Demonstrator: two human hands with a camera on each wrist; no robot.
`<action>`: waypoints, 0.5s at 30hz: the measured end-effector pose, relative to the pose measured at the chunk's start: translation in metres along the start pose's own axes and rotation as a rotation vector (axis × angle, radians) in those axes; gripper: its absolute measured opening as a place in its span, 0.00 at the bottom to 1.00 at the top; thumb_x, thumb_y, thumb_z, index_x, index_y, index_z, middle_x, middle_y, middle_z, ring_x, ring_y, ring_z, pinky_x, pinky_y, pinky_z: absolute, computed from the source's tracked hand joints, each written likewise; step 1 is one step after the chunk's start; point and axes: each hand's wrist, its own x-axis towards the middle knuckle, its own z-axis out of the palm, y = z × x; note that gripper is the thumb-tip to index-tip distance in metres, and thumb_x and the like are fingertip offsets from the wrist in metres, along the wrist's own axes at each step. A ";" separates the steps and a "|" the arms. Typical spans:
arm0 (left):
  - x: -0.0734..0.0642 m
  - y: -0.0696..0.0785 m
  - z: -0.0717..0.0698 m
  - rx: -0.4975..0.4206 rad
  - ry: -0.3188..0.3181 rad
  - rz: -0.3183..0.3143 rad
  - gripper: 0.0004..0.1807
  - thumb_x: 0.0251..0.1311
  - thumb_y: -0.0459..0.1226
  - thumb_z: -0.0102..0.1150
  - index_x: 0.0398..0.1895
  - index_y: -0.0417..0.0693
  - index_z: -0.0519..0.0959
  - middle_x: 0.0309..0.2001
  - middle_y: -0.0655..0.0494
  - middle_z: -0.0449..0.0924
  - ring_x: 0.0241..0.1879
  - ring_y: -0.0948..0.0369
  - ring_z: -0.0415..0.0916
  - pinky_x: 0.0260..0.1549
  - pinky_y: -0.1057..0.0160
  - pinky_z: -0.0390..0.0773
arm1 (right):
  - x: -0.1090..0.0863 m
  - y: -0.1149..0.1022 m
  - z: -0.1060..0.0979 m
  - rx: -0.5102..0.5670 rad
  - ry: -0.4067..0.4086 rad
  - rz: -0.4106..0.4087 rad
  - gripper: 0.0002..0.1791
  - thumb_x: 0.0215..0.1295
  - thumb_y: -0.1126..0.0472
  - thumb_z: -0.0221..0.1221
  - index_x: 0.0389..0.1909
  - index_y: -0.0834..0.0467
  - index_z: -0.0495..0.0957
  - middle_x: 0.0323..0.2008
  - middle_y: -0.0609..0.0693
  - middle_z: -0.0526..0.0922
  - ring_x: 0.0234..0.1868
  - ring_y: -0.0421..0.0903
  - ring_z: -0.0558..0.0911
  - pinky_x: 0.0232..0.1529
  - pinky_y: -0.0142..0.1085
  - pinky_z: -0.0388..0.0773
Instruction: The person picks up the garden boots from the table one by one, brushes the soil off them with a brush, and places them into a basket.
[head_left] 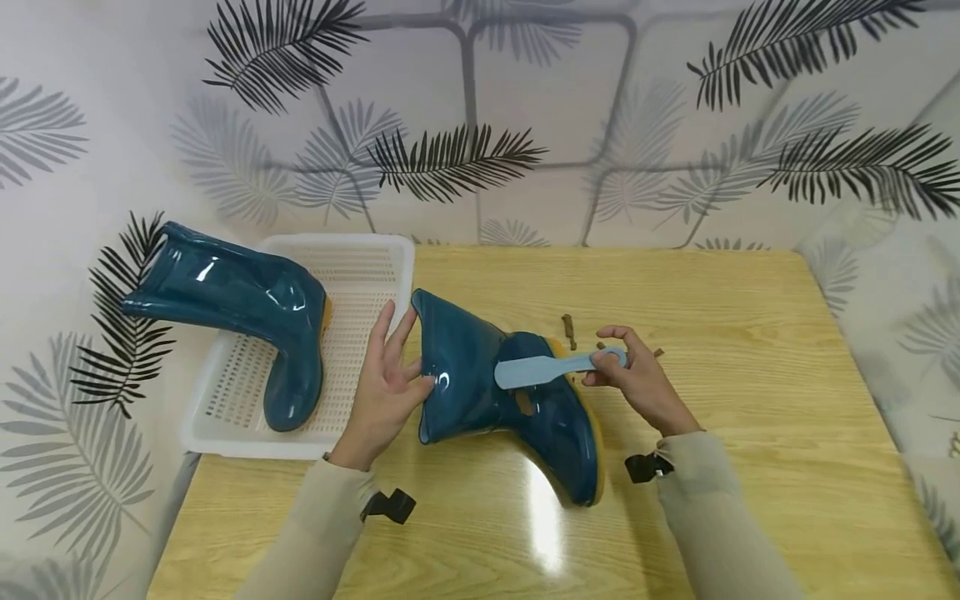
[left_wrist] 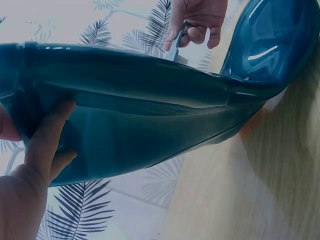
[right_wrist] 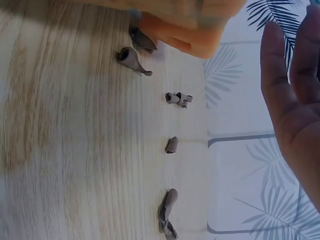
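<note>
A dark teal rain boot (head_left: 465, 358) lies on its side on the table, its yellow-orange sole turned right. My left hand (head_left: 382, 404) holds the shaft by its open top, thumb and fingers spread about the rim. In the left wrist view, fingers (left_wrist: 50, 135) press against the shaft. My right hand (head_left: 641, 383) pinches the ringed handle of a light blue shoehorn (head_left: 528, 371). Its flat blade lies over the boot's ankle, next to a brown patch (head_left: 523, 403). Whether the blade touches the boot I cannot tell.
A second teal boot (head_left: 247, 287) rests in a white plastic basket (head_left: 408, 267) at the left, its shaft jutting past the rim. Several curled brown scraps (right_wrist: 172, 145) lie on the wooden table (head_left: 712, 308) beyond the sole. Leaf-patterned cloth (head_left: 547, 100) hangs behind.
</note>
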 end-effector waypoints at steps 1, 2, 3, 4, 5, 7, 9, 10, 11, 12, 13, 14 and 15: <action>-0.001 -0.001 -0.001 -0.001 0.005 -0.003 0.57 0.55 0.12 0.46 0.81 0.57 0.33 0.80 0.55 0.40 0.68 0.37 0.61 0.36 0.72 0.78 | 0.001 0.001 0.000 -0.008 -0.019 0.001 0.26 0.78 0.56 0.51 0.67 0.64 0.55 0.33 0.52 0.84 0.36 0.46 0.87 0.50 0.34 0.80; -0.002 -0.001 -0.001 -0.003 0.009 -0.003 0.57 0.55 0.12 0.46 0.81 0.57 0.33 0.80 0.55 0.40 0.68 0.37 0.61 0.36 0.72 0.78 | 0.002 0.002 0.000 -0.017 -0.032 0.000 0.25 0.79 0.57 0.51 0.67 0.65 0.55 0.33 0.54 0.84 0.36 0.47 0.87 0.50 0.35 0.81; -0.003 -0.002 -0.001 -0.004 0.010 -0.003 0.57 0.55 0.12 0.46 0.81 0.57 0.33 0.80 0.54 0.40 0.68 0.37 0.61 0.36 0.72 0.78 | 0.004 0.004 0.001 -0.022 -0.043 -0.002 0.25 0.79 0.58 0.51 0.67 0.65 0.55 0.34 0.56 0.83 0.36 0.48 0.86 0.49 0.35 0.81; -0.003 -0.002 -0.002 -0.005 0.009 0.000 0.57 0.55 0.12 0.47 0.81 0.56 0.33 0.80 0.54 0.39 0.68 0.37 0.61 0.36 0.72 0.78 | 0.006 0.005 0.002 -0.036 -0.047 -0.009 0.25 0.78 0.59 0.51 0.67 0.66 0.55 0.34 0.57 0.83 0.35 0.48 0.86 0.48 0.35 0.82; -0.004 -0.003 -0.002 -0.006 0.007 0.003 0.57 0.55 0.12 0.47 0.81 0.56 0.33 0.80 0.53 0.39 0.68 0.36 0.61 0.36 0.72 0.78 | 0.008 0.007 0.003 -0.050 -0.049 -0.018 0.25 0.78 0.60 0.51 0.66 0.66 0.55 0.34 0.59 0.82 0.34 0.50 0.86 0.47 0.36 0.82; -0.005 -0.004 -0.002 -0.007 0.004 0.008 0.57 0.55 0.12 0.47 0.81 0.55 0.34 0.80 0.52 0.38 0.67 0.35 0.61 0.36 0.72 0.78 | 0.012 0.008 0.005 -0.093 -0.037 -0.038 0.24 0.78 0.62 0.51 0.66 0.67 0.56 0.34 0.61 0.80 0.33 0.54 0.85 0.43 0.36 0.83; -0.006 -0.006 -0.002 -0.006 0.003 0.005 0.57 0.55 0.12 0.47 0.81 0.54 0.34 0.80 0.52 0.37 0.67 0.34 0.60 0.35 0.73 0.78 | 0.014 0.007 0.009 -0.146 -0.015 -0.050 0.23 0.78 0.64 0.51 0.66 0.67 0.57 0.35 0.65 0.79 0.33 0.60 0.83 0.38 0.37 0.83; -0.007 -0.007 -0.002 -0.002 0.006 0.001 0.56 0.55 0.13 0.47 0.81 0.54 0.34 0.80 0.52 0.37 0.67 0.34 0.60 0.34 0.73 0.78 | 0.014 0.007 0.010 -0.179 -0.001 -0.055 0.22 0.78 0.64 0.51 0.66 0.66 0.57 0.35 0.66 0.79 0.32 0.62 0.83 0.34 0.36 0.81; -0.007 -0.008 -0.002 0.001 0.010 -0.002 0.56 0.55 0.12 0.47 0.81 0.53 0.34 0.80 0.51 0.36 0.67 0.34 0.60 0.34 0.73 0.78 | 0.015 0.006 0.011 -0.204 0.008 -0.055 0.22 0.78 0.64 0.51 0.66 0.66 0.57 0.35 0.68 0.78 0.32 0.64 0.82 0.29 0.36 0.79; -0.008 -0.009 -0.003 0.006 0.017 -0.005 0.56 0.55 0.13 0.47 0.81 0.52 0.34 0.80 0.51 0.36 0.67 0.34 0.59 0.34 0.73 0.77 | 0.015 0.005 0.012 -0.226 0.015 -0.053 0.22 0.78 0.64 0.51 0.66 0.65 0.58 0.34 0.68 0.78 0.32 0.65 0.81 0.26 0.35 0.75; -0.009 -0.009 -0.004 0.012 0.025 -0.007 0.56 0.55 0.12 0.47 0.81 0.52 0.34 0.80 0.51 0.36 0.68 0.34 0.57 0.34 0.73 0.77 | 0.015 0.004 0.012 -0.243 0.019 -0.050 0.22 0.78 0.64 0.51 0.66 0.65 0.57 0.34 0.68 0.78 0.32 0.66 0.80 0.23 0.36 0.71; -0.009 -0.010 -0.005 0.019 0.034 -0.008 0.56 0.55 0.13 0.47 0.81 0.52 0.34 0.80 0.51 0.36 0.69 0.35 0.56 0.34 0.73 0.77 | 0.015 0.003 0.011 -0.256 0.025 -0.045 0.22 0.78 0.63 0.50 0.66 0.64 0.57 0.33 0.67 0.78 0.31 0.66 0.80 0.20 0.36 0.68; -0.010 -0.010 -0.006 0.023 0.045 -0.011 0.56 0.55 0.13 0.47 0.81 0.52 0.34 0.80 0.51 0.37 0.69 0.35 0.55 0.34 0.73 0.77 | 0.015 0.003 0.009 -0.270 0.032 -0.045 0.22 0.78 0.63 0.50 0.66 0.64 0.57 0.31 0.65 0.78 0.30 0.63 0.80 0.19 0.35 0.64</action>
